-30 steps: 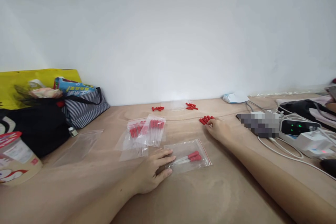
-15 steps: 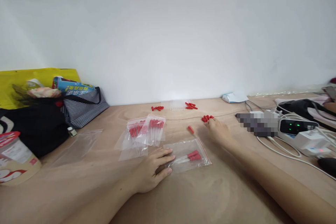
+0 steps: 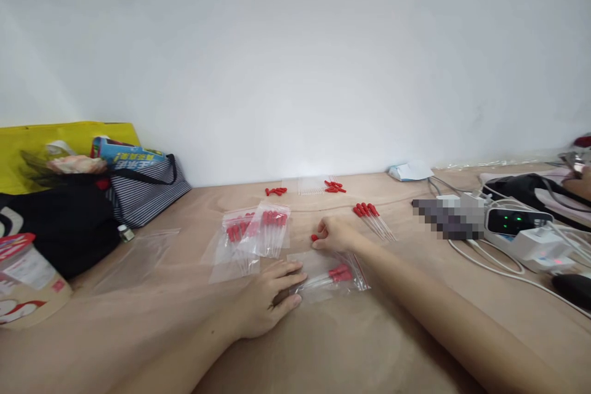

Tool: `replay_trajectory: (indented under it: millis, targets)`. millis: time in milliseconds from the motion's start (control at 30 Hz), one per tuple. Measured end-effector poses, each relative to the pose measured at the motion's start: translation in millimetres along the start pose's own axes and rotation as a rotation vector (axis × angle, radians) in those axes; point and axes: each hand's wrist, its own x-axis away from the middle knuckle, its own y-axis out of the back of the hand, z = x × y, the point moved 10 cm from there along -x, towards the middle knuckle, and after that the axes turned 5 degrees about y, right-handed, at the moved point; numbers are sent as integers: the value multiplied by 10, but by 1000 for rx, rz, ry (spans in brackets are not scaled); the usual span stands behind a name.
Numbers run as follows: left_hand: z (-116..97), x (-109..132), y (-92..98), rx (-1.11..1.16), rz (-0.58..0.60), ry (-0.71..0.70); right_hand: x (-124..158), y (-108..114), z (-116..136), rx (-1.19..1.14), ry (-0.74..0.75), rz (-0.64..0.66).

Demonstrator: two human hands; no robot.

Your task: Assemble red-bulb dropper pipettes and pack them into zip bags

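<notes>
My left hand (image 3: pixel 270 298) lies with fingers spread, its fingertips on the left edge of a clear zip bag (image 3: pixel 318 289). Inside that bag are a few droppers (image 3: pixel 340 272) with red rubber bulbs and thin clear stems. Above the bag's upper edge, my right hand (image 3: pixel 337 235) is closed in a pinch on a dropper (image 3: pixel 314 237). Only the red bulb shows; the stem is hidden behind the fingers. To the right of this hand, several loose droppers (image 3: pixel 367 210) rest side by side, bulbs pointing away from me.
Filled dropper bags (image 3: pixel 276 231) overlap left of centre, beside a flat clear bag (image 3: pixel 138 258). Toward the wall lie loose red bulbs (image 3: pixel 277 191) and clear stems (image 3: pixel 311 186). Bags and a tub (image 3: pixel 32 283) stand left; chargers and cables (image 3: pixel 517 228) crowd the right.
My right hand has moved left from the row of loose droppers to a single dropper above the bag, now pinched and mostly covered. My left hand has stayed in place.
</notes>
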Motion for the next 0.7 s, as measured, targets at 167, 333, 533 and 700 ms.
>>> replay_trajectory:
  millis: [167, 333, 533, 700]
  targets:
    - [-24, 7, 3, 6, 13, 6, -82, 106, 46, -26, 55, -59]
    - [-12, 11, -4, 13, 13, 11, 414, 1033, -438, -384, 103, -736]
    - [34, 7, -9, 13, -5, 1, 968, 880, -1234, -856, -146, -931]
    - [39, -2, -19, 7, 11, 12, 953, 483, -1234, -1106, -246, -840]
